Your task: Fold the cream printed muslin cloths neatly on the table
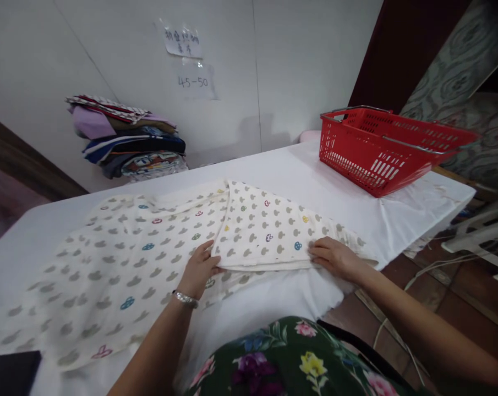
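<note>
A cream cloth (149, 258) printed with grey and a few coloured mushroom shapes is spread over the white table, its right part folded into a layered panel. My left hand (200, 268), with a silver bracelet at the wrist, pinches the left end of the panel's near edge between thumb and fingers. Farther right, my right hand (333, 256) lies on the panel near the same edge, its fingers extended over the cloth.
A red plastic basket (356, 151) stands at the table's back right. Folded clothes (129, 137) are piled behind the back left edge. A dark flat object (12, 374) lies front left. A white stool (483, 236) and cables are at the right.
</note>
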`<state>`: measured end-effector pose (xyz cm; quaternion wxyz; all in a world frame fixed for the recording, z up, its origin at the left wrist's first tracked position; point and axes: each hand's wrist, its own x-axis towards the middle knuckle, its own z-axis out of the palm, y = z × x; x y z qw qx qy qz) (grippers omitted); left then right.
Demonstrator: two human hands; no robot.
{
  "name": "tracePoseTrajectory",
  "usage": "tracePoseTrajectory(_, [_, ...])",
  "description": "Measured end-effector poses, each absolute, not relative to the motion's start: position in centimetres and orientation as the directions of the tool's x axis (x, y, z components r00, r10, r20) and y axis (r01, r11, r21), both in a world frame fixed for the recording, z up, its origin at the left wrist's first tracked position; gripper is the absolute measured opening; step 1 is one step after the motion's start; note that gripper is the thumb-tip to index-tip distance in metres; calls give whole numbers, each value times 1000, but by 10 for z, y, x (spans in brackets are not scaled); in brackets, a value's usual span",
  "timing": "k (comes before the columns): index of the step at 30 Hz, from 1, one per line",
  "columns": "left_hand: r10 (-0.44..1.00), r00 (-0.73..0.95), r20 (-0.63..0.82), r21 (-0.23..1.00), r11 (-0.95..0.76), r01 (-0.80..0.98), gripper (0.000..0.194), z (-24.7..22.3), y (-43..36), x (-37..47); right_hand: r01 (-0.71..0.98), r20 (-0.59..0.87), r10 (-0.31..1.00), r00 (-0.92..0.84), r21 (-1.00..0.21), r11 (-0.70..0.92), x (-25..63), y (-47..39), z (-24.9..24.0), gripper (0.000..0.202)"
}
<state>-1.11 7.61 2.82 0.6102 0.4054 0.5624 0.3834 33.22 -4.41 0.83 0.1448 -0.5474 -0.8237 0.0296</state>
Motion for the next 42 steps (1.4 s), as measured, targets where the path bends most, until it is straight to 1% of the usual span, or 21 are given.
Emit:
tracePoseTrajectory(3, [927, 70, -367, 928, 371, -41, 51, 29, 76, -11, 908, 224, 913, -342, -172, 382, 335, -50, 16, 29])
tracePoseTrajectory(6, [931, 63, -360, 929, 364, -67, 51, 31, 77, -11, 916, 262, 911, -317, -166, 366, 332, -59, 24, 31])
tracePoseTrajectory(12, [921, 73, -383, 914, 390, -111, 48, 31, 78, -13, 902, 143, 916, -375, -173, 396, 316, -68, 12, 31])
tracePoseTrajectory(19, [913, 65, -404, 901, 409, -145, 48, 23, 79, -15, 872, 125, 895, -429, -201, 446, 321, -73, 4, 28])
tracePoseTrajectory(25, [915, 72, -398, 895, 404, -187, 50, 25, 77, -14, 869, 195, 893, -407, -219, 444, 306, -63, 5, 28])
tracePoseTrajectory(29, [909, 74, -411, 883, 417, -214, 51, 24, 76, -13, 825, 252, 859, -445, -258, 503, 269, -39, 13, 28])
tracePoseTrajectory(32, [910, 79, -408, 886, 415, -208, 52, 24, 76, -13, 795, 223, 838, -497, -269, 543, 239, -19, 18, 26])
tracePoseTrajectory(37, [920, 49, -389, 911, 392, -126, 57, 24, 76, -16, 803, 143, 839, -524, -244, 543, 219, -6, 14, 22])
tracePoseTrajectory(42, [916, 54, -397, 908, 401, -124, 55, 16, 76, -18, 763, 183, 811, -555, -276, 584, 221, -9, 4, 22])
